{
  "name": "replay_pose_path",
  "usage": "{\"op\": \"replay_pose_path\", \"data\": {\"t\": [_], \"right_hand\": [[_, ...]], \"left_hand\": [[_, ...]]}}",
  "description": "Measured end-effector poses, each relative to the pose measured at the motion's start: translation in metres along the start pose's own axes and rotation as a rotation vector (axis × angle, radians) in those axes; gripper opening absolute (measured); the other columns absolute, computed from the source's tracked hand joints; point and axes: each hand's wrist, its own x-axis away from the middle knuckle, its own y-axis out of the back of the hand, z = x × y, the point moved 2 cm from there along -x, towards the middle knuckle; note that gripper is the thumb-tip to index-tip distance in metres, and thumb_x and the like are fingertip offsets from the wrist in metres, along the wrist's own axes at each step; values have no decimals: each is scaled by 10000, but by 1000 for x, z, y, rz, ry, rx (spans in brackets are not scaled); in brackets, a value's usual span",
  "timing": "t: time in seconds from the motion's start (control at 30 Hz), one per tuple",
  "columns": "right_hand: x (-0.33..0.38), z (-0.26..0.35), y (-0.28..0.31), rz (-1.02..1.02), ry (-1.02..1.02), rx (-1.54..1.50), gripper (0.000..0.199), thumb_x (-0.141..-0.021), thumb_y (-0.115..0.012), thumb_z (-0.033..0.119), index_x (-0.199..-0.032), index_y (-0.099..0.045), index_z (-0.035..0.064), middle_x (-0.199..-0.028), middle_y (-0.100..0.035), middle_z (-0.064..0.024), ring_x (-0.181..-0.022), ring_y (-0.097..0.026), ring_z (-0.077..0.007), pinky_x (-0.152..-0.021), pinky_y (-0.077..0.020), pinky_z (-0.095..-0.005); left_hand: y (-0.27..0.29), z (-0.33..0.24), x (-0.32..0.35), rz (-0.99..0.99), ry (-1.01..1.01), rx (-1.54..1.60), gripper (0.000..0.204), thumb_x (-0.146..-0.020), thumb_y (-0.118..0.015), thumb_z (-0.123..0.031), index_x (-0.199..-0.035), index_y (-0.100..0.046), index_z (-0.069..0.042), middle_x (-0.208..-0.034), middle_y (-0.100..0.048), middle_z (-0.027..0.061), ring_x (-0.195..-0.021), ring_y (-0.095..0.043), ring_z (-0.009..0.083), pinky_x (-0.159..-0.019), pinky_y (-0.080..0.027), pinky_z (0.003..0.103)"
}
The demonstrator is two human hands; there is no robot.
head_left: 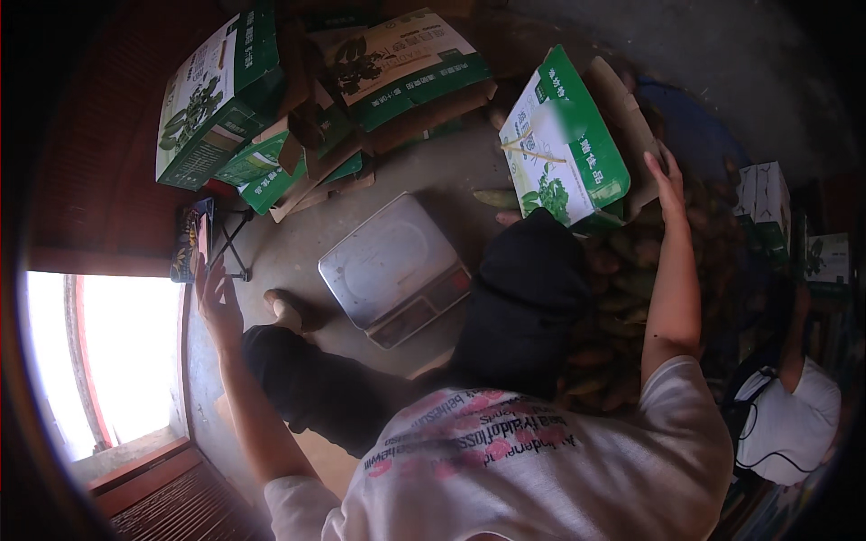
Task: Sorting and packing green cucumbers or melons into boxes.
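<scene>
My right hand [666, 185] is at the edge of a brown flap of a green and white carton [570, 135], thumb and fingers either side of it. The carton stands tilted beyond my right knee, with its inside mostly hidden; two cord handles show on its front. Away on the left, my left hand [216, 302] is raised with fingers apart and holds nothing. A flat metal weighing scale [392, 261] sits on the floor between my legs, its plate bare. One long greenish root vegetable [494, 197] lies beside the carton.
Several green cartons stand ahead: one at the left [221, 99], another with an orange-toned panel [410, 68]. Long produce is heaped [622, 298] right of my knee. A folding stool [203, 239] is near my left hand. Another person [785, 406] is at the far right.
</scene>
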Motion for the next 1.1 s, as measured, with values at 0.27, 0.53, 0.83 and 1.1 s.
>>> {"op": "replay_pose_path", "data": {"t": [0.27,0.53,0.83,1.1], "right_hand": [[29,55,-72,-104,252,781,870,-772,-837,299,-1502,-389,147,-1452,-482,-219,-1385,-416,-388,-1086,-414,-508],[-18,16,-38,-6,-430,926,694,-849,-764,330,-1461,-477,170,-1372,-606,-150,-1272,-566,-380,-1023,-478,-503],[6,207,-75,-59,66,1214,391,-908,-684,316,-1273,-666,176,-1268,-666,-147,-1173,-624,-389,-971,-509,-490],[66,365,-89,-22,624,1391,251,-904,-671,218,-1135,-728,138,-1018,-724,-153,-993,-675,-375,-837,-539,-488]], "left_hand": [[-13,13,18,12,46,128,328,-960,-573,17,-1264,-665,-62,-1504,-475,151,-1114,-675,260,-851,-595,345],[-43,-1,-4,54,-15,307,328,-942,-585,37,-1239,-679,-64,-1477,-500,154,-1099,-687,235,-816,-613,318],[-46,23,21,112,37,348,318,-915,-613,-15,-1212,-699,-92,-1430,-544,179,-1106,-672,345,-880,-591,385],[-42,0,23,197,-38,417,337,-959,-659,-197,-1277,-659,-88,-1419,-559,172,-1155,-648,351,-941,-556,403]]}}
